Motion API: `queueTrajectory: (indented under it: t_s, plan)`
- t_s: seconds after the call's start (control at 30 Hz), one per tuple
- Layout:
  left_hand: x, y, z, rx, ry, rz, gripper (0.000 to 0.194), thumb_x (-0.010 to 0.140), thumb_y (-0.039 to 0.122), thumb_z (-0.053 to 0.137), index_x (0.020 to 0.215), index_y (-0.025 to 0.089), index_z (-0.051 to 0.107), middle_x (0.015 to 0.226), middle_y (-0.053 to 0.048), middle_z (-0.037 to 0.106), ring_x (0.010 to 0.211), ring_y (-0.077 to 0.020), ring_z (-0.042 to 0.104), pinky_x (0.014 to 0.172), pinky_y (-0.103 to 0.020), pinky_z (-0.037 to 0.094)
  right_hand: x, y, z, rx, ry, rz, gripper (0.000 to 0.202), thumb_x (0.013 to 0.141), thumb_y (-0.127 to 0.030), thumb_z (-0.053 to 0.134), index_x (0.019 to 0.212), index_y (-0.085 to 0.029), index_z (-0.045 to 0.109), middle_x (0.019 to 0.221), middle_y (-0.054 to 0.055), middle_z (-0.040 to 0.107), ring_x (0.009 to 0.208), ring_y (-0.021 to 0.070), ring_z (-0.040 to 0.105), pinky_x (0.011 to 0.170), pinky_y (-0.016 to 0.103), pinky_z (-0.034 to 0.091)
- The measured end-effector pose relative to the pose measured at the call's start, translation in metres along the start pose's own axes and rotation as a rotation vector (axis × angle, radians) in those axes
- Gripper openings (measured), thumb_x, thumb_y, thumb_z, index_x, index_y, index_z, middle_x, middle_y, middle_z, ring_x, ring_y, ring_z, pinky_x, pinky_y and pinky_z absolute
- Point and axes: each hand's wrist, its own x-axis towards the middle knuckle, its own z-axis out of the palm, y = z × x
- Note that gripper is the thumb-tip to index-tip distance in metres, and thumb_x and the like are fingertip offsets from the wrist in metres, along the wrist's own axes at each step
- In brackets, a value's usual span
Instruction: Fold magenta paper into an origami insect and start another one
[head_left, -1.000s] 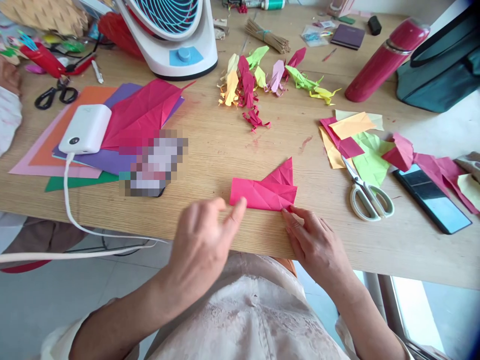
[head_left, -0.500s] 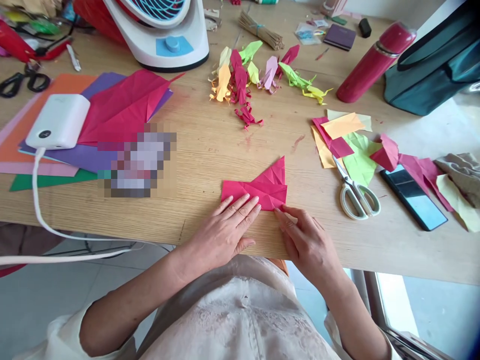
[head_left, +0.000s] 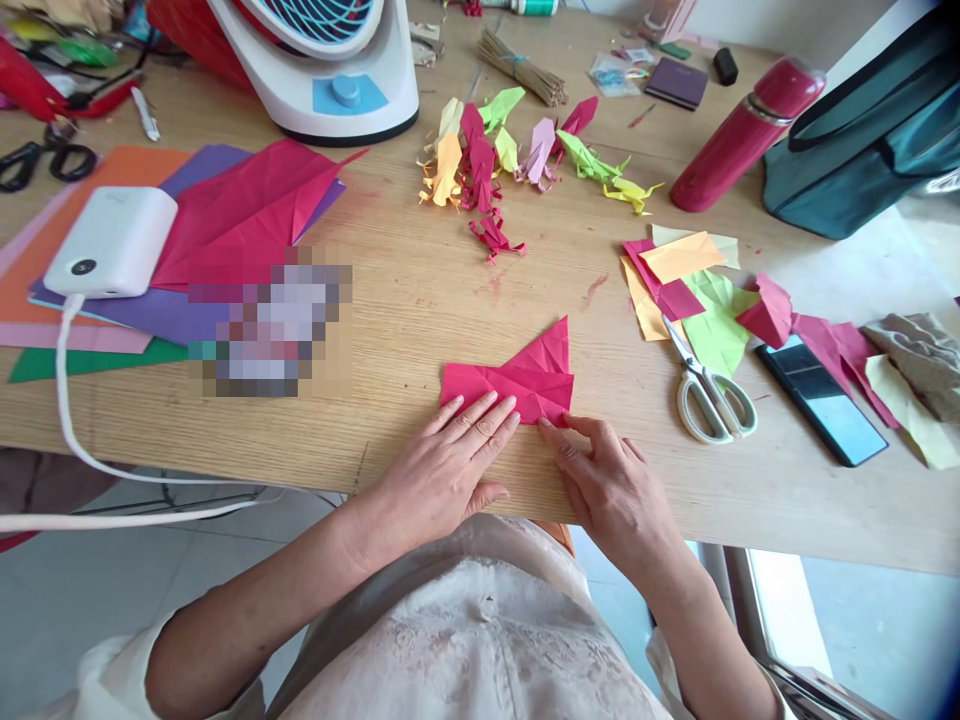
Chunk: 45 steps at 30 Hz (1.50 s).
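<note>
A folded red paper (head_left: 536, 380) lies near the table's front edge, with a creased triangular flap pointing up at its right side. My left hand (head_left: 442, 460) rests flat on its lower left part, fingers spread. At the lower right corner, my right hand (head_left: 607, 470) has its thumb and index finger pressed together on the paper's bottom edge. Folded paper figures (head_left: 480, 160) in red, green, orange and purple stand further back. White-handled scissors (head_left: 712, 395) lie to the right.
Coloured sheets under a white power bank (head_left: 112, 242) lie at the left, beside a fan (head_left: 345, 90). Paper scraps (head_left: 720, 320), a phone (head_left: 825, 400), a red flask (head_left: 746, 135) and a teal bag (head_left: 847, 170) are at the right. A white cable (head_left: 67, 400) hangs over the front edge.
My right thumb has slid slightly left along the paper's bottom edge. My left hand stays on the paper. The whole view has shifted slightly.
</note>
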Motion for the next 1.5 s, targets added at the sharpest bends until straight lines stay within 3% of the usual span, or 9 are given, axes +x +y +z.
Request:
queueTrajectory:
  t_s: [0.33, 0.6, 0.97, 1.5]
  plan:
    - [0.002, 0.002, -0.003, 0.029, -0.043, -0.02, 0.065, 0.102, 0.045, 0.043, 0.155, 0.01, 0.029, 0.165, -0.011, 0.027, 0.151, -0.0276, 0.026, 0.122, -0.045, 0.02, 0.0, -0.013, -0.002, -0.027, 0.024, 0.073, 0.038, 0.101, -0.027, 0.048, 0.135, -0.013, 0.056, 0.127, 0.017, 0.061, 0.093, 0.026, 0.06, 0.077, 0.041, 0.049]
    - [0.001, 0.003, -0.004, 0.024, -0.053, -0.03, 0.067, 0.102, 0.047, 0.041, 0.156, 0.01, 0.027, 0.166, -0.011, 0.024, 0.153, -0.0265, 0.022, 0.123, -0.046, 0.02, 0.005, -0.02, 0.007, 0.033, 0.029, -0.037, 0.043, 0.098, -0.014, 0.045, 0.141, -0.011, 0.051, 0.135, 0.017, 0.058, 0.112, 0.029, 0.053, 0.088, 0.043, 0.046]
    - [-0.01, 0.026, 0.0, -0.008, -0.057, -0.028, 0.078, 0.099, 0.056, 0.041, 0.155, 0.003, 0.028, 0.166, -0.017, 0.018, 0.155, -0.0312, 0.014, 0.124, -0.048, 0.016, 0.007, -0.018, 0.006, 0.025, 0.06, -0.046, 0.042, 0.099, -0.017, 0.05, 0.141, -0.014, 0.052, 0.13, 0.014, 0.063, 0.106, 0.0265, 0.057, 0.094, 0.042, 0.044]
    - [-0.017, 0.021, -0.002, 0.005, -0.065, -0.088, 0.082, 0.098, 0.056, 0.045, 0.157, 0.006, 0.021, 0.167, -0.015, 0.015, 0.155, -0.0302, 0.013, 0.123, -0.054, 0.014, 0.004, -0.014, 0.011, 0.034, 0.061, -0.05, 0.046, 0.098, -0.02, 0.051, 0.144, -0.014, 0.048, 0.131, 0.016, 0.061, 0.107, 0.028, 0.055, 0.089, 0.044, 0.046]
